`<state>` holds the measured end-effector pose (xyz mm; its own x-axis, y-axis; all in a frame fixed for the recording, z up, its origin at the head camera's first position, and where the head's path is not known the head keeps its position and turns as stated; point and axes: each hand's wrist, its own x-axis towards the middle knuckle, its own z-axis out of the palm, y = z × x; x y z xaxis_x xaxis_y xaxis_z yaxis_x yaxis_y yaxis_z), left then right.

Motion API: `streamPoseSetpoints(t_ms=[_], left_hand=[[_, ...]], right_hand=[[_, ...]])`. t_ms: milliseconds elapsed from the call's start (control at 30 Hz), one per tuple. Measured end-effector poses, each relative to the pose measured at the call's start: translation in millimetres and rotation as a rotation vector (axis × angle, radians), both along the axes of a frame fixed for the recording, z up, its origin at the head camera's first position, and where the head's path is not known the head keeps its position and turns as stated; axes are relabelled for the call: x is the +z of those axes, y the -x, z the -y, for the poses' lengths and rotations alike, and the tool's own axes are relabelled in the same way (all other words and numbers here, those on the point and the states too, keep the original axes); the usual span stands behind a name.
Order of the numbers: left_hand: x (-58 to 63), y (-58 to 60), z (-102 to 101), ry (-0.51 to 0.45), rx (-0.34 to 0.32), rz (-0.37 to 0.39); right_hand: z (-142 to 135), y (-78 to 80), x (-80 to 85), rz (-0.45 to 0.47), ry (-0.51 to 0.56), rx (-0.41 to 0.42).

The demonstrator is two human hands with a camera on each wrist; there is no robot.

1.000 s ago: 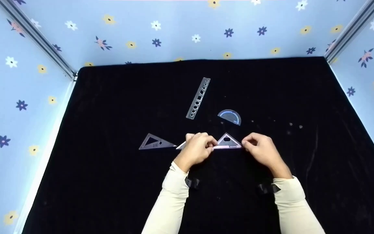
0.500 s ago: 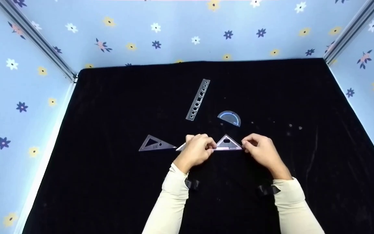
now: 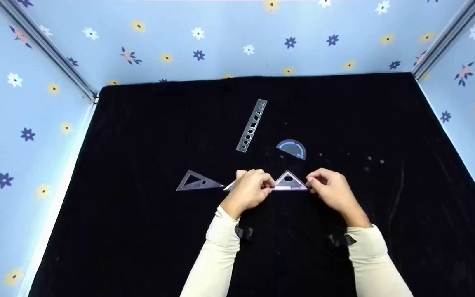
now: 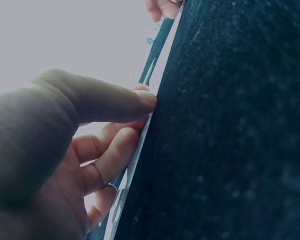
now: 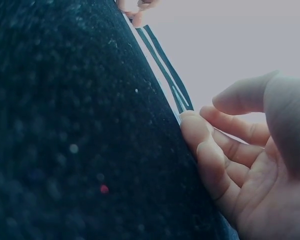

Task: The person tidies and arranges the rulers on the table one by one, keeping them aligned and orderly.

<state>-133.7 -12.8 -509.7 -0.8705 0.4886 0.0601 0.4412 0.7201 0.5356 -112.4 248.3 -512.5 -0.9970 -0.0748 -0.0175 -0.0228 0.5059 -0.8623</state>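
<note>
A clear isosceles set square (image 3: 288, 185) with a pinkish lower strip lies between my two hands. My left hand (image 3: 249, 187) covers most of another clear drawing piece, whose pointed white end (image 3: 229, 186) shows at its left. In the left wrist view, the thumb (image 4: 140, 102) and index finger pinch the thin edge line where the pieces meet. My right hand (image 3: 331, 189) is at the isosceles set square's right corner. Its fingertips (image 5: 190, 122) touch that corner in the right wrist view, the thumb standing off it. A longer set square (image 3: 198, 181) lies at left, its tip meeting the white end.
A clear stencil ruler (image 3: 252, 126) with cut-out shapes lies slanted farther back. To its right is a small protractor (image 3: 292, 148) with a blue arc. Black cloth (image 3: 138, 227) covers the table, and flowered blue walls (image 3: 221, 37) enclose it on the back and sides.
The right hand's fingertips have shifted very slightly left at the set square's corner. The left hand and the other drawing pieces stay where they were.
</note>
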Motion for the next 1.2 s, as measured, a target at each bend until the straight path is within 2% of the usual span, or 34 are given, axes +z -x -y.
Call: streamPoseSetpoints(t_ms=[467,700,800,933,1033,1200], left_hand=[[-0.4,1.2,0,-0.019,0.001,-0.015],[-0.9,1.0,-1,-0.063,0.014,-0.062],[-2.7,0.2,-1,-0.091,0.033,-0.097],[-3.9,-0.1,-1,-0.104,0.056,-0.126],[-3.3,0.5,-1,-0.108,0.069,-0.129],[-2.3,0.6,0,-0.122,0.098,-0.133]], right_hand=[[0,0.5,1.0,0.009,0.029,0.025],[-4,0.8,-0.8,0.032,0.047,0.014],[3,-4.0,13.9,0.039,0.054,0.015],[5,-4.8,17.0,0.042,0.06,0.009],[-1,0.0,2.1,0.033,0.067,0.005],[-5,1.0,0.3,0.017,0.072,0.013]])
